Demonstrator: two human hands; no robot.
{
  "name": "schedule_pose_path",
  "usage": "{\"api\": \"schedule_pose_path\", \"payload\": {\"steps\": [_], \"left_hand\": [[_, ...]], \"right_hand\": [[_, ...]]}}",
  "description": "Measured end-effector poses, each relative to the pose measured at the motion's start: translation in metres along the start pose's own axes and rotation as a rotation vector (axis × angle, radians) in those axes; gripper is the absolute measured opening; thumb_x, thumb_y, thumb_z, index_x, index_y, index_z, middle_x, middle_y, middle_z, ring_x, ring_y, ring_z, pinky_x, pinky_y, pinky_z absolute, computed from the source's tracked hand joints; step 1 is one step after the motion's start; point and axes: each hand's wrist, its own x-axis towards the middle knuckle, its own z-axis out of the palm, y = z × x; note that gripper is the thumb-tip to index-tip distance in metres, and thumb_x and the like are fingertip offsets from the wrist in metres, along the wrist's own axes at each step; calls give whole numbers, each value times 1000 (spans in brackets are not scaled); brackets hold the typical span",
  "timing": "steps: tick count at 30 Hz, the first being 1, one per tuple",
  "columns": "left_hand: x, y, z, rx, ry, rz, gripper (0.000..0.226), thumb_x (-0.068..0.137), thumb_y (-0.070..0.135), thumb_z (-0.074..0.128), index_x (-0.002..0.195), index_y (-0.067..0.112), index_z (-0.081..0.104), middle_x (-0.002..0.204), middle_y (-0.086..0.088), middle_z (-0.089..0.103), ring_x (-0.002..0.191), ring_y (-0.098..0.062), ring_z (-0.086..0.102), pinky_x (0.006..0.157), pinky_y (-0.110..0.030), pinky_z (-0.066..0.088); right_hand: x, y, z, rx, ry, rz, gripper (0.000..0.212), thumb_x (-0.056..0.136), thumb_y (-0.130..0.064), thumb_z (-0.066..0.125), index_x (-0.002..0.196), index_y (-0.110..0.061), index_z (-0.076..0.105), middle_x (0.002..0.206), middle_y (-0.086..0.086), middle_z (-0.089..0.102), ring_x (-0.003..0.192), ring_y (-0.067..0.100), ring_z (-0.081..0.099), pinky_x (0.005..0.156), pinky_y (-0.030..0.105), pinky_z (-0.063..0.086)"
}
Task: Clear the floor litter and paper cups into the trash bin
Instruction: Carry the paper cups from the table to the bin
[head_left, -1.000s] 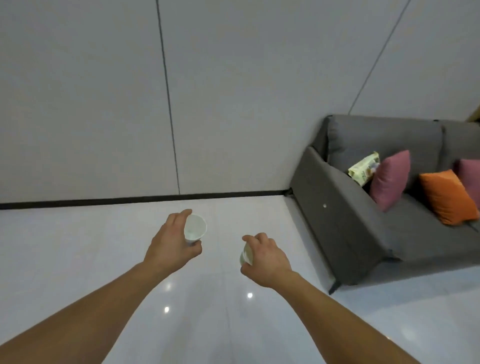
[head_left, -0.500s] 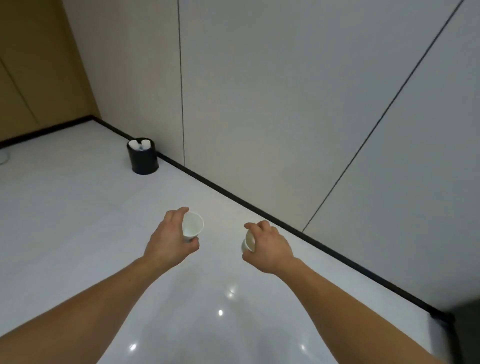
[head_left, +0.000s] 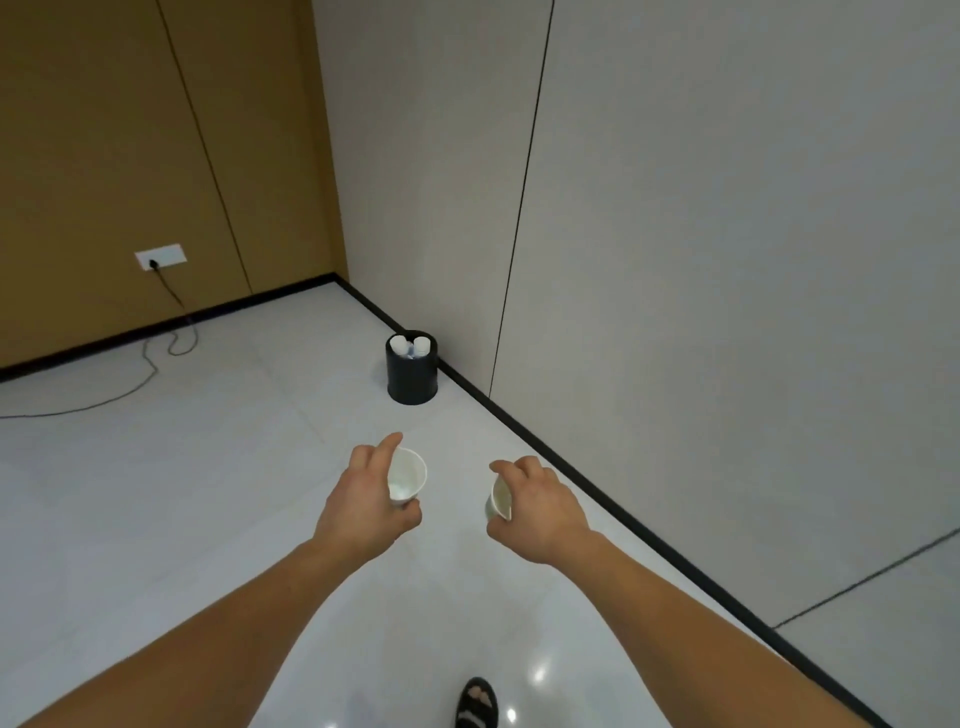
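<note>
My left hand (head_left: 363, 499) curled round left cup (head_left: 408, 475); my right hand (head_left: 540, 506) grips right cup (head_left: 500, 501). Bin (head_left: 413, 374) upright on floor, well ahead of both hands, in line with left hand, which is nearer. White cups inside bin.

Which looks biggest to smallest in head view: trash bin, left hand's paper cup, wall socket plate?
1. trash bin
2. paper cup in the left hand, partly hidden
3. wall socket plate, close to the cup
</note>
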Motion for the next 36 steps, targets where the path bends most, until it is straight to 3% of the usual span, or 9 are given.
{"api": "schedule_pose_path", "payload": {"steps": [8, 14, 29, 32, 36], "left_hand": [[155, -17, -25, 29, 94, -109, 79, 75, 35, 72, 142, 30, 31, 133, 2, 35, 108, -25, 53, 87, -35, 49], [256, -57, -29, 11, 75, -171, 78, 75, 35, 73, 141, 27, 32, 134, 1, 36, 106, -24, 55, 86, -35, 51], [584, -121, -63, -17, -40, -3, 82, 74, 31, 76, 143, 27, 32, 133, -1, 36, 109, -26, 52, 88, -32, 48], [644, -132, -56, -27, -59, 7, 81, 74, 31, 76, 143, 27, 32, 134, -1, 36, 108, -23, 51, 86, -27, 45], [724, -147, -43, -18, -98, -36, 82, 75, 30, 77, 144, 25, 31, 137, -2, 34, 113, -22, 49, 91, -30, 46]], "right_hand": [[188, -9, -33, 29, -13, -111, 74, 80, -44, 62, 146, -31, 31, 138, 1, 38, 120, 26, 44, 97, 38, 44], [308, -28, -36, 12, -64, -147, 75, 80, -44, 61, 146, -32, 29, 139, 1, 36, 121, 26, 43, 98, 38, 43], [589, -51, -68, 17, -62, 17, 76, 81, -44, 63, 147, -31, 29, 139, 2, 37, 121, 27, 43, 97, 37, 45], [647, -47, -68, 31, -42, 24, 75, 81, -45, 64, 147, -30, 29, 138, 3, 39, 120, 27, 45, 95, 36, 44], [735, -31, -67, 59, -64, 12, 74, 81, -42, 64, 146, -30, 30, 138, 3, 39, 119, 27, 44, 93, 34, 43]]}}
